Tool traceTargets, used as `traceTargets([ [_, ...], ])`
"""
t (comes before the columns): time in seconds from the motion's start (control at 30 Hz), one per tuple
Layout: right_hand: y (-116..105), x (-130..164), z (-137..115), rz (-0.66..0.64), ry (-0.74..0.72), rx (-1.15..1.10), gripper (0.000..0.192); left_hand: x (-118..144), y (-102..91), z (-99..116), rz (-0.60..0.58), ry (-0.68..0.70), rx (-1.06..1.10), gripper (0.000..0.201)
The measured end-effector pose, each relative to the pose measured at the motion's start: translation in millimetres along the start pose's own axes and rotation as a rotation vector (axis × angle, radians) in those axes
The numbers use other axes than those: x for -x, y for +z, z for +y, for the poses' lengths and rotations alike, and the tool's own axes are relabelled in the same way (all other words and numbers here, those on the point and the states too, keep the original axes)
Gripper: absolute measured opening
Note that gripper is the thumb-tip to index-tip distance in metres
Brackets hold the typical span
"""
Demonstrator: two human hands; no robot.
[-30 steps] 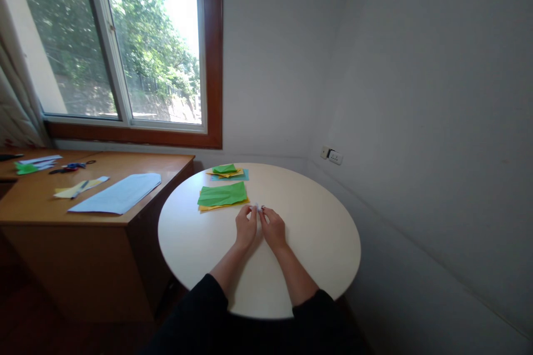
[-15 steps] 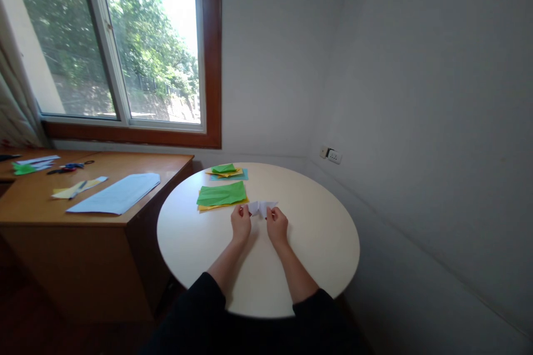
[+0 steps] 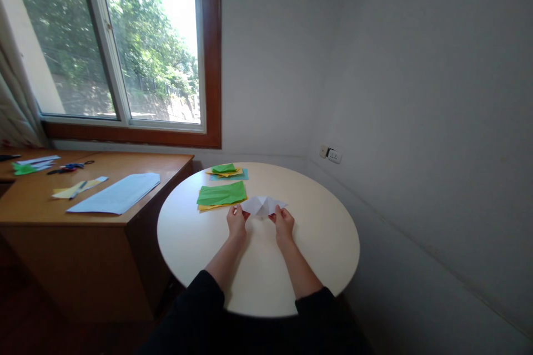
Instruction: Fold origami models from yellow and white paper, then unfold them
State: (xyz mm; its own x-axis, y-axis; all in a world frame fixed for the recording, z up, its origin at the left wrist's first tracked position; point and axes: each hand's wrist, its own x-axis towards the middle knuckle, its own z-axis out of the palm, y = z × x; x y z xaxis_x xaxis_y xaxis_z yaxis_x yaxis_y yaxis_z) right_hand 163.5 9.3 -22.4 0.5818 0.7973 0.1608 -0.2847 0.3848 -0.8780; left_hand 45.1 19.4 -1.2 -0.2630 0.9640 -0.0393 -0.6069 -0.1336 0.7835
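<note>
While the green sheets (image 3: 222,193) sit just behind, left hand (image 3: 236,221) and right hand (image 3: 284,222) pinch what looks like creased white paper (image 3: 262,206) by its ends.

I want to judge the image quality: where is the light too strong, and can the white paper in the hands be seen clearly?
Head view: the window is overexposed where sky shows; daylight falls from the left. The white paper, pinched between left hand and right hand, looks small and low in contrast against the pale round table; straight edges bend slightly near the borders.
</note>
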Motion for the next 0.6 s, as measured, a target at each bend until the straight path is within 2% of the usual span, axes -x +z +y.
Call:
traceTargets([
  [0.3, 1.1, -0.7, -4.7, 0.06, 0.002, -0.067, 0.032, -3.9, -3.2, 3.3, -0.026, 0.057, -0.007, 0.015],
  [0.6, 0.2, -1.4, -6.2, 0.083, -0.043, -0.045, 0.031, -6.4, -4.3, 3.4, -0.034, 0.138, -0.047, 0.024],
])
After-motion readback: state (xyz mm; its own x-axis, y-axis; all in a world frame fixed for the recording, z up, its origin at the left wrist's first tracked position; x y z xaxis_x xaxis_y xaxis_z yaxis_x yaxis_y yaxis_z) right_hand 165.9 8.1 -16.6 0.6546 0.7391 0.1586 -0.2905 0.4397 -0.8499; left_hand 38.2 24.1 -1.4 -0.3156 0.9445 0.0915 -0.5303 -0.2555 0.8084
